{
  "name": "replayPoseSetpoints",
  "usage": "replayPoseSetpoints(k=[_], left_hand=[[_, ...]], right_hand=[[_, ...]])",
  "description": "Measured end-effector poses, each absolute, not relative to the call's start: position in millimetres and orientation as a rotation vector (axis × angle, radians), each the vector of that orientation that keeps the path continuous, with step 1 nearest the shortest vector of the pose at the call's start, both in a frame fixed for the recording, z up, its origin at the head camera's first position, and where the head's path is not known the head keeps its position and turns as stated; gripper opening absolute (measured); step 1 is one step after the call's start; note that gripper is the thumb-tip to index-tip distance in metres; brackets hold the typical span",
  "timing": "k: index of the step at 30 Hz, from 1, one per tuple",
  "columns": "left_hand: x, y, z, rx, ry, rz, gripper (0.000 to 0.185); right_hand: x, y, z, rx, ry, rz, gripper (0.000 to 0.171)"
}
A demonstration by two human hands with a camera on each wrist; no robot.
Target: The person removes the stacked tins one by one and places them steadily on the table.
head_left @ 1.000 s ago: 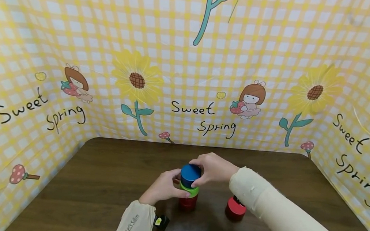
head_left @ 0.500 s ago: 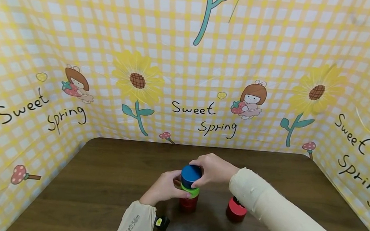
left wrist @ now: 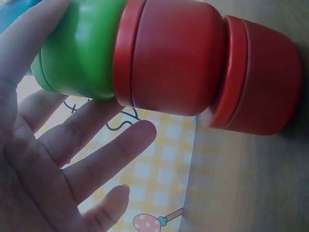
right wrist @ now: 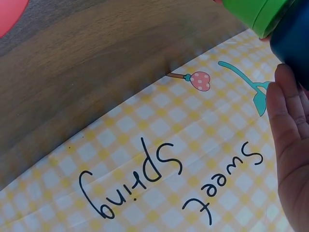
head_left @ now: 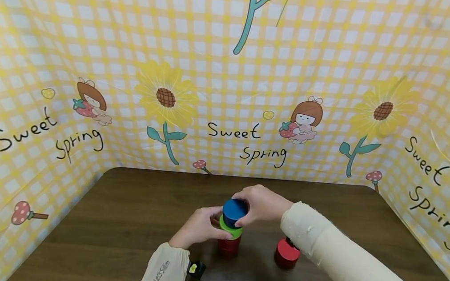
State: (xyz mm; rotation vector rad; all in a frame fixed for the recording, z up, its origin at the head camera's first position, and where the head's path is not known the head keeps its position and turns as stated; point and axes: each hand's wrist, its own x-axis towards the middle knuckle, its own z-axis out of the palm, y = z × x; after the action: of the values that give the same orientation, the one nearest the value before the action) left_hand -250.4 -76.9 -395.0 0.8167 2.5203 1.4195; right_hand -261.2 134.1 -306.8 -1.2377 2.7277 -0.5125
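A column of small round lidded tins stands mid-table. Two red tins make up its lower part, the upper one (left wrist: 174,58) resting slightly offset on the bottom one (left wrist: 265,77). Above them sits a green tin (left wrist: 87,48), pinched by my left hand (head_left: 199,228) between thumb and fingers, its other fingers spread beside the upper red tin. My right hand (head_left: 264,204) grips a blue tin (head_left: 234,213) from the right, at the top of the column. In the right wrist view the blue tin's edge is right at the green tin's end, a little out of line with it.
Another red tin (head_left: 287,254) stands apart on the dark wooden table (head_left: 144,196), under the right wrist. A black wrist camera (head_left: 196,269) sticks out by the left sleeve. Yellow checked cloth (head_left: 229,87) hangs behind the table and along both sides.
The blue tin in my right hand has shifted slightly right and up, showing more of the green tin's top edge. My left hand stays on the green tin.
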Motion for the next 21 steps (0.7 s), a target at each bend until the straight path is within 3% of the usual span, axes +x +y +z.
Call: replayPoseSetpoints(k=[21], left_hand=[[-250,-75,-397,0.832,2.602,1.352,0.061]], right_hand=[[-250,167,-304,-1.113,2.788,-0.572,0.055]])
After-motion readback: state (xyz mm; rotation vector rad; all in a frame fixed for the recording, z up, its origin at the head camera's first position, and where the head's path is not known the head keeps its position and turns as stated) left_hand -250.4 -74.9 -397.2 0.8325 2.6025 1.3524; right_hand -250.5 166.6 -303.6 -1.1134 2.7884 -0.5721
